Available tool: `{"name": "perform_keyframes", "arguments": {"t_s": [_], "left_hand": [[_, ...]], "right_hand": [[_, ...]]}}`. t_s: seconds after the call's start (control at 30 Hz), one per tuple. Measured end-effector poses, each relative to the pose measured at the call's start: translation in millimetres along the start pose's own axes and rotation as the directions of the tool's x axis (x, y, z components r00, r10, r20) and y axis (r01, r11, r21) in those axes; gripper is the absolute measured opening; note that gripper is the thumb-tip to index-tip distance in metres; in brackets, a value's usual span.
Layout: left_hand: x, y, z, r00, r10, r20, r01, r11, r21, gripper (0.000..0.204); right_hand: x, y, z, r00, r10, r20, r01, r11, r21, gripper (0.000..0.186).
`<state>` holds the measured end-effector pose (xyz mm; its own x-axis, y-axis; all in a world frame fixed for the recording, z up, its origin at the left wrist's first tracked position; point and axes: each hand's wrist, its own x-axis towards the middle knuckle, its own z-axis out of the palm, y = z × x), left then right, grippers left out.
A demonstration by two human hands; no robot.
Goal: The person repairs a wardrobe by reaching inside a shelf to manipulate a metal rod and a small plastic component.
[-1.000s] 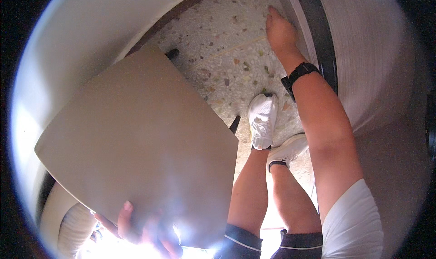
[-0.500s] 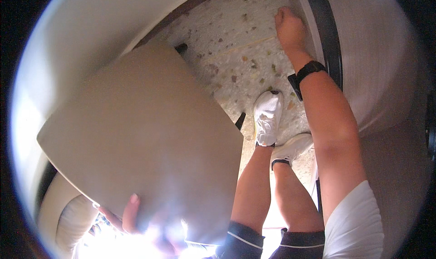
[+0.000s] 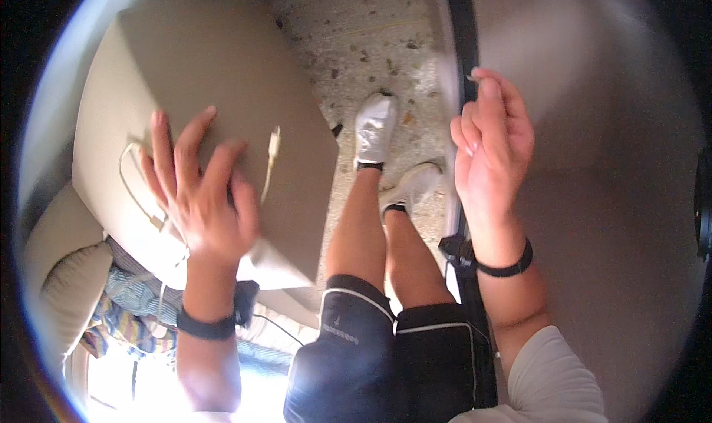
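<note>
Head view: left hand (image 3: 199,193), fingers spread, hides part of the tan board (image 3: 222,89) at nine o'clock; right hand (image 3: 493,145), fingers loosely curled, holds nothing at two o'clock.

Tabletop (image 3: 222,74): a plain beige board with rounded corners, filling the upper left of the view, seen from above.
On the tabletop: a thin pale cable (image 3: 144,189) loops across its left part, ending in a small white plug (image 3: 274,143) near the middle; the left hand (image 3: 200,193) lies flat on the surface with spread fingers (image 3: 159,137), over part of the cable.
Floor (image 3: 371,45): speckled terrazzo in light grey and brown, to the right of the tabletop.
On the floor: two feet in white shoes (image 3: 374,126), one ahead of the other.
</note>
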<state>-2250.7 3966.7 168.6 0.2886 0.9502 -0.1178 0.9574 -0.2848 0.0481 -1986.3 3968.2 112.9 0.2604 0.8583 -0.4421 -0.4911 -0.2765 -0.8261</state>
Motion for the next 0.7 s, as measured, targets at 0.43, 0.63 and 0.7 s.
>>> {"name": "perform_keyframes", "arguments": {"t_s": [0.43,0.63,0.7], "left_hand": [[-13,8,-31,0.997,-0.049,0.064,0.047,0.999,0.022,0.024],[-6,16,-50,0.980,-0.044,0.192,0.045,0.999,-0.001,0.035],[-1,16,-68,0.974,-0.063,0.219,0.097,0.984,-0.151,0.033]], "right_hand": [[-182,-226,69,0.960,-0.235,0.150,0.229,0.972,0.058,0.020],[-268,-303,104,0.947,-0.301,0.114,0.299,0.954,0.039,0.020],[-298,-323,114,0.927,-0.358,0.109,0.359,0.933,0.016,0.020]]}}
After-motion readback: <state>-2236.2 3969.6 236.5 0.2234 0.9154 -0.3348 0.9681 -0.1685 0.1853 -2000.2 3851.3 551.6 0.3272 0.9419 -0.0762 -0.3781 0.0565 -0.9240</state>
